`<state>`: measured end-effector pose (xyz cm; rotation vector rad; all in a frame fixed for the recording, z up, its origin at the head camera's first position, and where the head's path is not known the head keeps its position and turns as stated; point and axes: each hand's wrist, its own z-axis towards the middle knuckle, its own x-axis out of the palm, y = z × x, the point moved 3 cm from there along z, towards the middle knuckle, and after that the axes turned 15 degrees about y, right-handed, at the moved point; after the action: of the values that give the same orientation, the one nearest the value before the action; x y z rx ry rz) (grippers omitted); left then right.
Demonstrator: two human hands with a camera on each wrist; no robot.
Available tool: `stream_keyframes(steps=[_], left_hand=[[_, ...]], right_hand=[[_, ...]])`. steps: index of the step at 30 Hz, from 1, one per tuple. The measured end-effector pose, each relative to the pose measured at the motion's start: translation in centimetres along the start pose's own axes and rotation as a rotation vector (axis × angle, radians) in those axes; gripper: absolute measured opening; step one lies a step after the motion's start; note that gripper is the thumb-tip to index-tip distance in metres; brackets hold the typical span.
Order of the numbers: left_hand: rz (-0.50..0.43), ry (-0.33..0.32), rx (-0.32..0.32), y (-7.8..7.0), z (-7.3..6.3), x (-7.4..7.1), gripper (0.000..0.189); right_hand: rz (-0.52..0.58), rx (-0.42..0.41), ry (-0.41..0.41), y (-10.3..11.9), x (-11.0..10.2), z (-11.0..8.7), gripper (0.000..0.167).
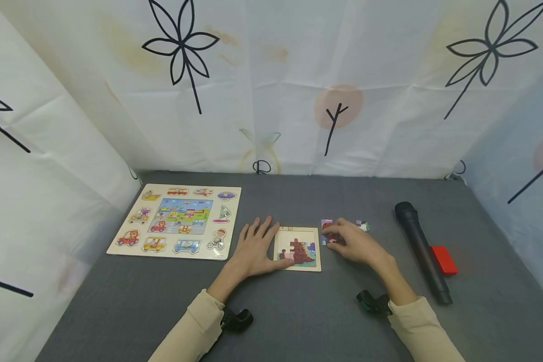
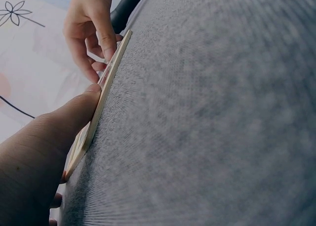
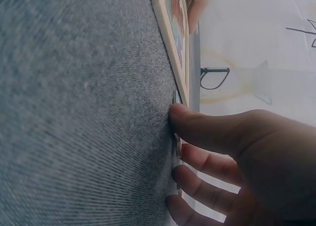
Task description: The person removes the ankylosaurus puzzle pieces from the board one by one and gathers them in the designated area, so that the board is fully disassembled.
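The small wooden tray (image 1: 298, 229) lay flat on the gray worktop (image 1: 294, 311), right between the two hands. It had some puzzle pieces (image 1: 302, 252) in it that showed part of a reddish-brown dinosaur. They sat along the right side and the bottom, and bare wood showed at the top left.

The left hand (image 1: 253, 254) had its fingers spread wide and was not grabbing anything. Its thumb rested on the near edge of the tray, and the other fingers pointed away along the tray's left side.

The right hand (image 1: 357, 245) was just right of the tray, with its fingers bent over a loose piece (image 1: 326, 224). The thumb touched that piece, but I cannot tell if the fingers were pinching it or only touching it. Another loose piece (image 1: 363, 225) peeked out behind the right hand.

Over on the left lay a big picture board (image 1: 233, 213) with cars, buses and a boat. On the right was a long black microphone (image 1: 423, 256), with a red block (image 1: 445, 260) just beside it. Behind everything hung a white cloth (image 1: 276, 60) with black flowers.
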<state>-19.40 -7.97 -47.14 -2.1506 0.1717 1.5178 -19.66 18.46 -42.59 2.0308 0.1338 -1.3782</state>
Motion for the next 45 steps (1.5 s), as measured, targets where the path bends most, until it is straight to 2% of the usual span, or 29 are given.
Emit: stream_keyframes(steps=[15, 21, 26, 31, 45], left_hand=[[-0.009, 0.010, -0.001, -0.2, -0.3, -0.2, 0.105], [-0.008, 0.011, 0.002, -0.3, -0.3, -0.3, 0.105], [-0.002, 0.014, 0.000, -0.3, -0.4, -0.2, 0.106], [0.011, 0.022, -0.009, -0.4, -0.3, -0.3, 0.106], [0.016, 0.017, -0.006, -0.4, -0.3, -0.2, 0.106]], right_hand=[[0.012, -0.010, -0.004, -0.2, 0.0, -0.2, 0.035], [0.004, -0.012, -0.036, 0.2, 0.1, -0.2, 0.035], [-0.007, -0.032, -0.048, 1.1, 0.0, -0.1, 0.035], [0.005, -0.040, -0.021, 2.3, 0.0, 0.4, 0.038], [-0.028, -0.127, 0.038, 5.1, 1.1, 2.6, 0.038]])
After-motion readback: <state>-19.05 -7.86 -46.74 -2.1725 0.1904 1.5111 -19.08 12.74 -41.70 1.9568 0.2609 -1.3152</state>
